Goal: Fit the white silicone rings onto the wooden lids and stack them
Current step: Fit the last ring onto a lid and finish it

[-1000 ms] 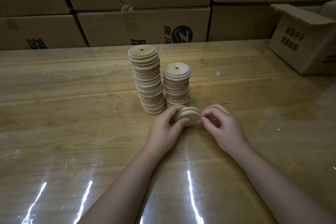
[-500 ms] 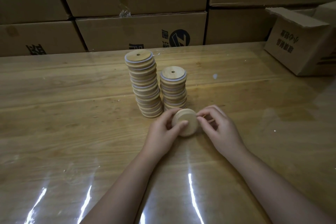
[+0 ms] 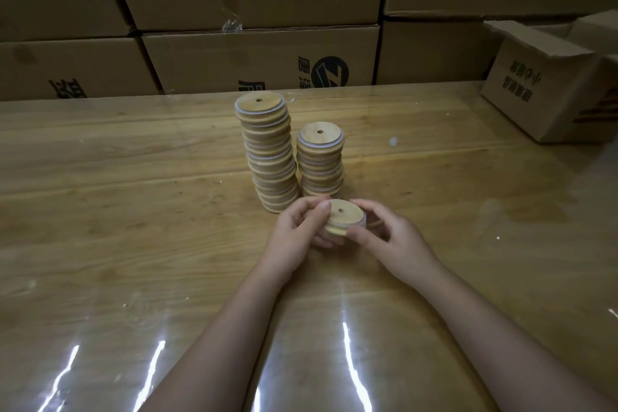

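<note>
My fingers (image 3: 321, 215) curl round one wooden lid (image 3: 343, 220). My left hand (image 3: 297, 232) grips its left edge and my right hand (image 3: 393, 239) pinches its right edge, where a white silicone ring (image 3: 364, 223) shows under the rim. I hold the lid low over the table (image 3: 133, 211), just in front of the taller stack (image 3: 267, 154) and the shorter stack (image 3: 321, 164) of ringed lids. Cardboard boxes (image 3: 261, 60) line the far side.

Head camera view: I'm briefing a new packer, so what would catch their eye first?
Two stacks of ringed wooden lids stand on the table, the taller stack left of the shorter stack. Just in front, the left hand and right hand hold one wooden lid between them. Cardboard boxes line its far edge.
</note>
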Tool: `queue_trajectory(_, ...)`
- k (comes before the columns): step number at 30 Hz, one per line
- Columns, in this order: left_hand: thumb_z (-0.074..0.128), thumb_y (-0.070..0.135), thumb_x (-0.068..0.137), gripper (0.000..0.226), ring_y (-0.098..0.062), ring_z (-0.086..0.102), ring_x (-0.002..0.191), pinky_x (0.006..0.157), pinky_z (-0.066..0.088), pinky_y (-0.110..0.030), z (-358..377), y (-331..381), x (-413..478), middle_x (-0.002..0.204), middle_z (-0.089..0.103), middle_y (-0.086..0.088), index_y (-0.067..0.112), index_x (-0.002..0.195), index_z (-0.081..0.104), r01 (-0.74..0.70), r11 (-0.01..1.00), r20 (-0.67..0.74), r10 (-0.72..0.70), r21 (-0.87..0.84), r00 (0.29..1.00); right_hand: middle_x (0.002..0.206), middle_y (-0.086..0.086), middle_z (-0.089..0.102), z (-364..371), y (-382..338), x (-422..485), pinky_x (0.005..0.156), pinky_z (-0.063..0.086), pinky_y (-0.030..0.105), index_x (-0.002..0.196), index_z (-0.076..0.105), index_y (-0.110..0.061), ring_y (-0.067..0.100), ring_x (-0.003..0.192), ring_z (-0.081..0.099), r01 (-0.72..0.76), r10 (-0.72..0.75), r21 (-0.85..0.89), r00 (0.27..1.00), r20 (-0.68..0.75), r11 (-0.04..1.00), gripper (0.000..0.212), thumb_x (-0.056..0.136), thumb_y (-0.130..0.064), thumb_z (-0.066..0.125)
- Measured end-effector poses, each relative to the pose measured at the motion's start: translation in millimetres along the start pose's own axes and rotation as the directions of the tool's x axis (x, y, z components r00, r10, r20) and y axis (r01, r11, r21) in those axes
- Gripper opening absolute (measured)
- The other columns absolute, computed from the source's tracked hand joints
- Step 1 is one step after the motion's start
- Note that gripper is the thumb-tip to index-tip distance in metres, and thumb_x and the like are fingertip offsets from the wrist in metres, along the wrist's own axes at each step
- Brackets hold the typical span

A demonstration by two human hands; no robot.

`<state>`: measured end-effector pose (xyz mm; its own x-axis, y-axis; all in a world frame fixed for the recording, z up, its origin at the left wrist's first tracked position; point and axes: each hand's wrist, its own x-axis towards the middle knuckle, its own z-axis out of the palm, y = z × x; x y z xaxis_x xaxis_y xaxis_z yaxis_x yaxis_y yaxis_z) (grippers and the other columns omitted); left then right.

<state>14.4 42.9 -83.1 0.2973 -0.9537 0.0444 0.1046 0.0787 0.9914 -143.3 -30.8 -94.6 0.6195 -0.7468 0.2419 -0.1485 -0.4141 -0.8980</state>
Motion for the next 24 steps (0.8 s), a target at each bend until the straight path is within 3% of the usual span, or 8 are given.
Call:
queue_trajectory(5,0.061,0.030,0.076,0.040,-0.019,0.070,0.066,0.061,0.054,-0.023,0,2,-3,0.080,0.071,-0.007,0.009,0.110,0.059,0.016,1.000,0.058,-0.016,-0.011,0.998,0.092,0.006,0.067,-1,-2,1,0.080,0.049,0.039,0.096,0.062,-0.035,0.020,0.084,0.061,-0.100,0.100,0.132,0.995,0.002,0.986,0.034,0.072,-0.057,0.053)
queue_trajectory(9,0.063,0.030,0.076,0.046,-0.020,0.070,0.069,0.062,0.054,-0.023,-1,2,-4,0.081,0.072,-0.007,0.004,0.114,0.058,0.013,1.000,0.062,-0.012,-0.014,0.998,0.091,-0.001,0.067,-3,-6,1,0.078,0.048,0.026,0.098,0.063,-0.029,0.007,0.082,0.060,-0.138,0.135,0.198,0.990,0.029,0.971,0.031,0.073,-0.046,0.058)
queue_trajectory(11,0.063,0.022,0.080,0.045,-0.020,0.070,0.069,0.062,0.054,-0.023,-1,2,-4,0.082,0.073,-0.006,0.003,0.119,0.055,0.003,1.000,0.069,-0.002,-0.024,0.998,0.100,-0.001,0.067,-5,-6,2,0.080,0.049,0.019,0.106,0.062,-0.024,0.004,0.089,0.061,-0.163,0.159,0.267,0.987,0.037,0.950,0.029,0.077,-0.030,0.065)
queue_trajectory(13,0.063,0.014,0.081,0.041,-0.019,0.070,0.068,0.062,0.055,-0.022,-2,2,-4,0.083,0.073,-0.005,0.007,0.121,0.055,-0.016,0.999,0.072,0.019,-0.045,0.997,0.109,0.002,0.066,-7,-6,3,0.083,0.050,0.019,0.118,0.058,-0.016,0.008,0.097,0.062,-0.187,0.188,0.329,0.982,0.028,0.926,0.041,0.079,-0.008,0.068)
queue_trajectory(15,0.065,0.016,0.078,0.040,-0.020,0.070,0.068,0.061,0.055,-0.023,-3,2,-4,0.084,0.073,-0.006,0.014,0.118,0.058,-0.038,0.997,0.065,0.043,-0.068,0.997,0.114,0.004,0.065,-7,-8,3,0.083,0.050,0.018,0.126,0.053,-0.012,0.010,0.102,0.062,-0.190,0.197,0.360,0.980,0.018,0.913,0.053,0.077,0.000,0.069)
queue_trajectory(19,0.065,0.021,0.078,0.037,-0.021,0.070,0.068,0.059,0.055,-0.023,-6,1,-6,0.086,0.073,-0.009,0.018,0.114,0.061,-0.053,0.989,0.036,0.058,-0.135,0.998,0.112,-0.001,0.066,-9,-11,7,0.082,0.050,0.017,0.126,0.052,-0.015,0.006,0.103,0.063,-0.173,0.173,0.376,0.984,0.035,0.910,0.057,0.074,0.002,0.069)
queue_trajectory(24,0.055,0.006,0.091,0.020,-0.017,0.070,0.065,0.056,0.054,-0.021,-9,-1,-6,0.086,0.074,-0.008,0.015,0.106,0.065,-0.051,0.987,-0.043,0.045,-0.151,0.998,0.110,-0.003,0.068,-18,-17,12,0.084,0.048,0.016,0.115,0.057,-0.025,0.006,0.103,0.062,-0.142,0.149,0.393,0.989,0.014,0.909,0.056,0.064,-0.010,0.073)
